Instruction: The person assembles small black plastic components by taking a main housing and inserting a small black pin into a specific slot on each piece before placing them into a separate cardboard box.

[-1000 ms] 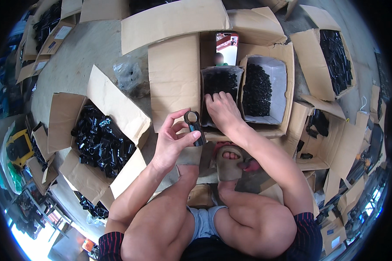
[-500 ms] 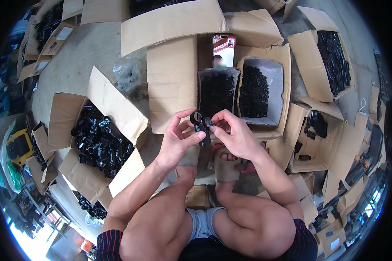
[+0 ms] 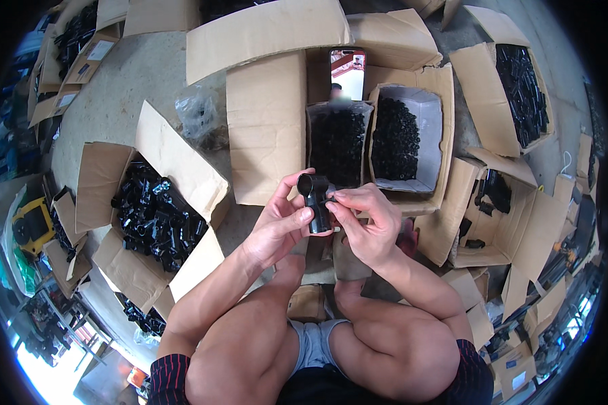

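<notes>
A black tubular fitting with a ring-shaped end [image 3: 315,202] is gripped by my left hand [image 3: 275,226], its thumb along the near side and its fingers behind. My right hand [image 3: 368,219] pinches at the fitting's right side. Between the right thumb and fingertips is a small dark part, mostly hidden, touching the fitting. Just beyond my hands stands a lined bin of small black parts [image 3: 336,145]. Right of it is a second lined bin [image 3: 427,145] holding small black rings.
A carton of black fittings [image 3: 159,223] stands open at the left. Another carton [image 3: 490,243] with a few black pieces is at the right, and one full of black tubes [image 3: 520,94] lies beyond it. A phone [image 3: 346,71] leans behind the bins. Clear plastic [image 3: 197,115] lies on the floor.
The fitting has turned in my left hand, its ring opening now less face-on. My right hand has shifted slightly, its fingertips brought against the fitting's side.
</notes>
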The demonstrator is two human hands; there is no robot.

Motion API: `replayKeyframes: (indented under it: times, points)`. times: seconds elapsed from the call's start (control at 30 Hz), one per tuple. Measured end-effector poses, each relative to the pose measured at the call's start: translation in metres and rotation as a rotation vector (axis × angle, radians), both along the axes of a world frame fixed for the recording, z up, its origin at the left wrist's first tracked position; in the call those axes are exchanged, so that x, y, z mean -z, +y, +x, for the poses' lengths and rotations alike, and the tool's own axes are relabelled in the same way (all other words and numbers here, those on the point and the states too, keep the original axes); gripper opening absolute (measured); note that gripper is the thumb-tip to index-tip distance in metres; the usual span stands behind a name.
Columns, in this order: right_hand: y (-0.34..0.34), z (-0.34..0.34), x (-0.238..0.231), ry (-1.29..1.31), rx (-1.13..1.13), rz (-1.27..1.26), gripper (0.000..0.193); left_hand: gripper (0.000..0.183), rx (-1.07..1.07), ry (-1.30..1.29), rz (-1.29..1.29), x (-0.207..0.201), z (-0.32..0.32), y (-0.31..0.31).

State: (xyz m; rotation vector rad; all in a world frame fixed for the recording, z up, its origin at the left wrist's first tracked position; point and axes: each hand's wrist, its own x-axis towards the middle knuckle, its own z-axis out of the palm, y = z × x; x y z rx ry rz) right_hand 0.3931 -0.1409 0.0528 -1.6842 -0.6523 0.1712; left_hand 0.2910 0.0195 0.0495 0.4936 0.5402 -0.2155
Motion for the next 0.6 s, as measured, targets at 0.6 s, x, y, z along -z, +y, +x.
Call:
replayKeyframes:
  times: [0.6]
  points:
    - [-0.011, 0.002, -0.010, 0.266, -0.111, -0.117, 0.015, 0.074, -0.015, -0.042, 0.399, -0.008, -0.003, -0.003]
